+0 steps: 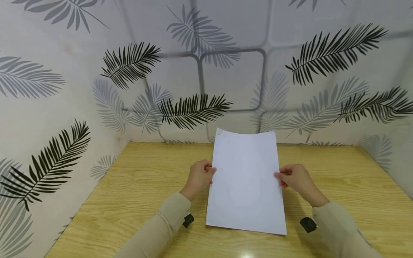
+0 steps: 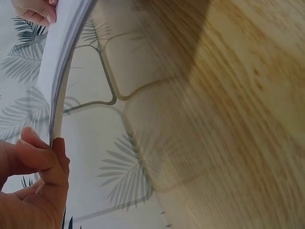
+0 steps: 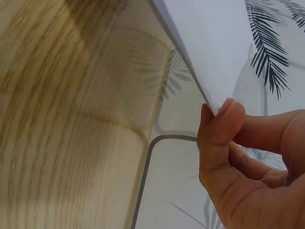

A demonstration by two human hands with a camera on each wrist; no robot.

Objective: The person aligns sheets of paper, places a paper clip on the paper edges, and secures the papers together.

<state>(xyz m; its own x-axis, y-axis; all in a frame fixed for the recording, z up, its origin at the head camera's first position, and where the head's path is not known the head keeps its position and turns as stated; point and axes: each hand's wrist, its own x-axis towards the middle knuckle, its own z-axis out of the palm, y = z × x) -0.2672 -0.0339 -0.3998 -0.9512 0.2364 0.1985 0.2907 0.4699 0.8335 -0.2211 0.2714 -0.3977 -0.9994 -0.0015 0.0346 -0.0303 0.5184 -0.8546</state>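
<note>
A stack of white paper is held up off the table, its far edge bowing down in the middle. At its top left corner a small pale clip or tab shows. My left hand pinches the left edge of the stack between thumb and fingers. On the opposite edge my right hand pinches the paper the same way. Several layers show along the edge of the stack in the left wrist view. In the right wrist view, thumb and forefinger grip the paper's edge.
A wooden table lies under both hands. Behind it and at the left stands a wall with a leaf pattern. Dark devices are worn at both wrists, below the sleeves.
</note>
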